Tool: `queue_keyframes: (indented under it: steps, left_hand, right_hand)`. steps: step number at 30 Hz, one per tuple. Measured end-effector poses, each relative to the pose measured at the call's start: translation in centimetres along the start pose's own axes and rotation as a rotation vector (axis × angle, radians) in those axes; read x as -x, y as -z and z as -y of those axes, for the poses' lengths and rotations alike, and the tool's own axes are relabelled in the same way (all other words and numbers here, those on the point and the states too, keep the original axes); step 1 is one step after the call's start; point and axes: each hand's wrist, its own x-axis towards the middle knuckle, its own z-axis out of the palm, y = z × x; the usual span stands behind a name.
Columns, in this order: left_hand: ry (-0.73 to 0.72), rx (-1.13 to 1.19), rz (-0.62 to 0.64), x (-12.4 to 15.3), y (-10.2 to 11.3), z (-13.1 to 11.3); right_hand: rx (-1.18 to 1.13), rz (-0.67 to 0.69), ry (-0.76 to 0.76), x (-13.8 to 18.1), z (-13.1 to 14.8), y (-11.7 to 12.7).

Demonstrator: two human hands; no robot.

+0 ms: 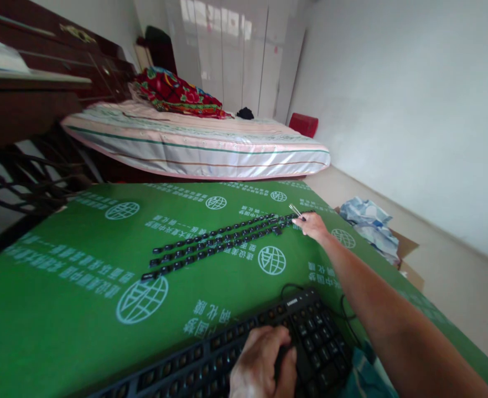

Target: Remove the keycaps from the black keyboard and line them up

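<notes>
A black computer keyboard (314, 331) lies at the near edge of the green tabletop, with many switch positions on its main part bare of caps and the number pad still capped. My left hand (263, 359) rests on it with curled fingers, thumb and forefinger pressed against the keys beside the number pad. Farther off, three long slanting rows of loose black keycaps (214, 247) lie on the table. At their right end, my right hand (311, 225) pinches a thin metal two-pronged keycap puller (295, 210), its prongs pointing away. Its fingertips are close to the last caps.
The green table (73, 249) bears white print and globe marks. A cable (346, 309) loops right of the keyboard. Beyond the table stands a bed (194, 146) with a red floral blanket (177, 94). Cloth (368, 224) and cardboard lie on the floor at right.
</notes>
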Motion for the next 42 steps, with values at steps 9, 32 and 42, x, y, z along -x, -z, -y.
queue_keyframes:
  steps: [9, 32, 42]
  left_hand:
    - [0.09, 0.009, 0.065, -1.1, 1.2, -1.9]
    - [0.109, 0.046, 0.055, -1.4, 0.8, -2.0]
    - [0.139, 0.067, 0.074, -1.4, 0.9, -2.2]
  right_hand:
    - [0.03, -0.192, 0.075, 6.3, 0.8, 5.4]
    - [-0.594, 0.339, 0.162, 22.9, 3.5, 6.0]
    - [-0.437, 0.357, 0.264, 22.8, 4.7, 5.1]
